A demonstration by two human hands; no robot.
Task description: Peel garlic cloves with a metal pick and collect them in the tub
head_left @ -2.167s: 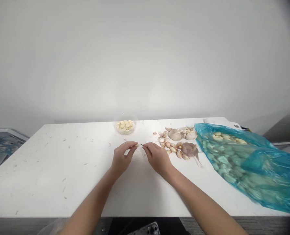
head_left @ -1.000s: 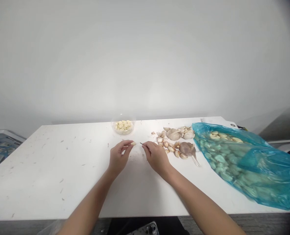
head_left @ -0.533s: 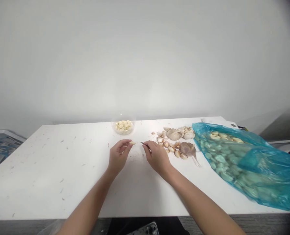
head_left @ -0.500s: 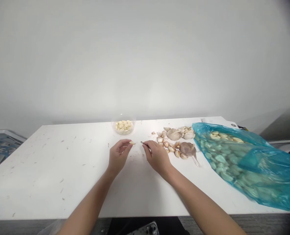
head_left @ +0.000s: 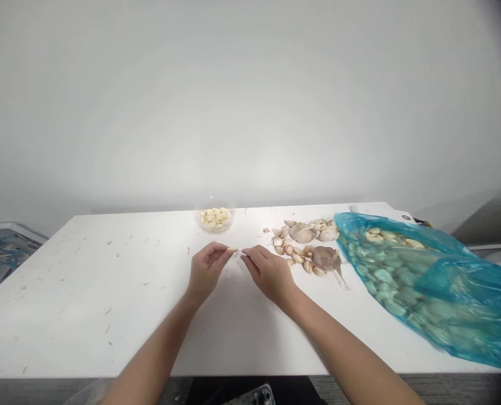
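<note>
My left hand point(head_left: 205, 271) pinches a pale peeled garlic clove point(head_left: 232, 249) between thumb and fingers. Facing it, my right hand point(head_left: 271, 273) is closed on thin tweezers point(head_left: 240, 252), whose tips reach the end of the clove; whether they grip anything is too small to tell. Just right of my right hand lie several unpeeled garlic cloves point(head_left: 298, 259) and a purplish garlic bulb point(head_left: 326, 258). Behind my hands stands a clear round bowl point(head_left: 197, 215) with peeled cloves in it.
A large blue plastic bag point(head_left: 457, 281) full of garlic cloves covers the right of the white table point(head_left: 128, 292). Pale garlic bulbs point(head_left: 303, 232) lie behind the loose cloves. Bits of skin are scattered about the tabletop. A wall point(head_left: 250, 112) rises behind the table.
My right hand has come left with the tweezers, closing the gap to the clove in my left hand. The view has shifted slightly.
</note>
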